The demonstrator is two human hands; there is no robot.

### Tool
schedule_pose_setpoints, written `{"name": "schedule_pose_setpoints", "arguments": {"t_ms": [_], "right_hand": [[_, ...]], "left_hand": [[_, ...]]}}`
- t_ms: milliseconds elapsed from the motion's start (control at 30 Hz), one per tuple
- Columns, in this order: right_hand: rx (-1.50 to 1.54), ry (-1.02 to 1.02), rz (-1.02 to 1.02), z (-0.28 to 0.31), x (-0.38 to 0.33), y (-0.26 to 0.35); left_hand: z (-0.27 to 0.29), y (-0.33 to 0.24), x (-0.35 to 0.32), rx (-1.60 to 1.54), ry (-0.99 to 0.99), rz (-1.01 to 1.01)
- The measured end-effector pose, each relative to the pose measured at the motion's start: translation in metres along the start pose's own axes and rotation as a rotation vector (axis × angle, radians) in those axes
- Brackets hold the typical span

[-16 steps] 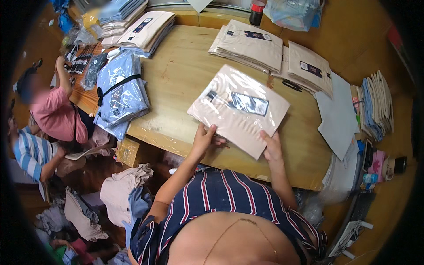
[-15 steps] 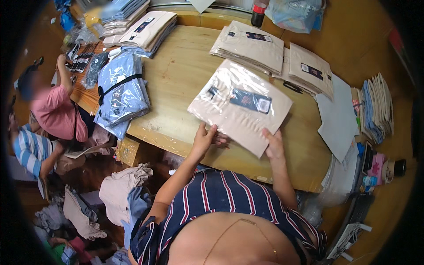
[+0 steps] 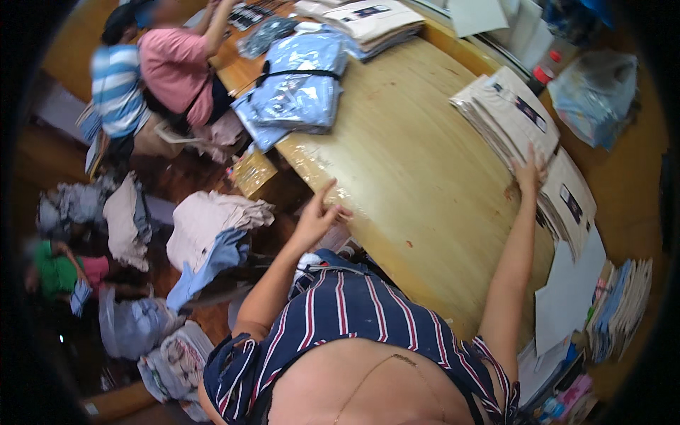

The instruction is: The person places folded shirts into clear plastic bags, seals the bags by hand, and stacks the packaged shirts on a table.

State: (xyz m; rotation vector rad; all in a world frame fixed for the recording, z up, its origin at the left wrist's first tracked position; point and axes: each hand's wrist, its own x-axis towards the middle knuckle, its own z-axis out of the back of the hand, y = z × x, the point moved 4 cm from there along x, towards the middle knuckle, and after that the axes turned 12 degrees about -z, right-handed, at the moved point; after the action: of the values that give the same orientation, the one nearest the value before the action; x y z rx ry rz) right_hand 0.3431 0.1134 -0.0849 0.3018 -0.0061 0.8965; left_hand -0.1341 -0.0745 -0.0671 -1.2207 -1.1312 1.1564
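My right hand [image 3: 530, 171] reaches out to the far right, fingers spread on the near edge of a stack of folded beige garments in clear bags [image 3: 513, 117]. Just beside it lies a second stack of bagged beige garments [image 3: 569, 198], each stack topped with a dark label. Nothing is in my left hand [image 3: 322, 218], which hovers at the near edge of the wooden table [image 3: 418, 163] with its index finger stretched out. A bundle of bagged light-blue garments [image 3: 297, 81], tied with a black strap, rests on the table's left end.
More bagged garments [image 3: 372, 25] stand at the back. A plastic bag [image 3: 595, 95] and a red-capped bottle [image 3: 544, 71] are past the right stacks. White sheets [image 3: 567, 290] and upright folded cloths [image 3: 620, 308] lie at right. Co-workers [image 3: 177, 71] sit at left, near cloth heaps [image 3: 212, 227].
Both hands were holding a bagged beige garment; they have let go of it. My right hand has gone out to the stack, my left stays near the edge. The view has swung left.
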Motion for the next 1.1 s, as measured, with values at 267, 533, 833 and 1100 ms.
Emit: {"name": "schedule_pose_setpoints", "arguments": {"t_ms": [267,533,833,1100], "right_hand": [[0.731,-0.017,0.429,0.015,-0.078,0.087],[1.01,1.152,0.112,-0.041,-0.223,0.326],[1.355,1.327,-0.168,-0.118,-0.223,0.384],[1.008,1.102,-0.362,-0.04,-0.159,0.199]], "left_hand": [[0.196,-0.02,0.086,0.646,-0.428,-0.228],[0.355,0.027,0.265,0.741,-0.218,-0.281],[0.273,-0.004,0.271,0.552,0.128,-0.452],[0.259,0.016,0.262,0.675,0.022,-0.472]]}}
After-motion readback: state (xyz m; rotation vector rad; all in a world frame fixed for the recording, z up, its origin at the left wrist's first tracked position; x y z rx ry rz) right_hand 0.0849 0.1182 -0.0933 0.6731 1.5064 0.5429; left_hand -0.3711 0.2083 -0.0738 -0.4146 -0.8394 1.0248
